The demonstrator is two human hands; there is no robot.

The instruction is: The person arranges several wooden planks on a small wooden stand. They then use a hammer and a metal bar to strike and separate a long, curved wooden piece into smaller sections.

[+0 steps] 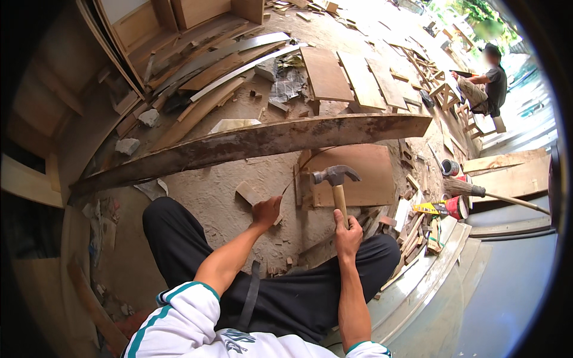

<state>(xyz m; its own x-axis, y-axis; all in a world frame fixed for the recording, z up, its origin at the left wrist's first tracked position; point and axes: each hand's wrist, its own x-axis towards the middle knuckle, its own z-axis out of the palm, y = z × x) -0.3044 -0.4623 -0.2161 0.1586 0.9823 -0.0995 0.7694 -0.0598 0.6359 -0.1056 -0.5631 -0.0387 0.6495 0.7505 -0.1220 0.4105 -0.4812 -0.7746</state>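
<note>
My right hand (pixel 348 235) is wrapped round the wooden handle of a claw hammer (pixel 338 175), its metal head pointing up and away from me. The hammer head is over a brown wooden panel (pixel 370 173) on the ground. My left hand (pixel 267 212) is closed, with a thin dark strip (pixel 289 186) rising from its fingertips toward the panel's left side. Partly under that hand lies a small wood block (pixel 248 193). Beyond both hands, a long weathered plank (pixel 256 141) stretches across from left to right.
Wooden cabinets (pixel 143 30) stand at the far left. Boards (pixel 327 74) and scrap wood lie beyond the plank. To the right are a brush (pixel 462 187), a red container (pixel 457 207), a yellow-handled saw (pixel 431 207) and an open can (pixel 450 167). A person (pixel 492 83) sits at the far right.
</note>
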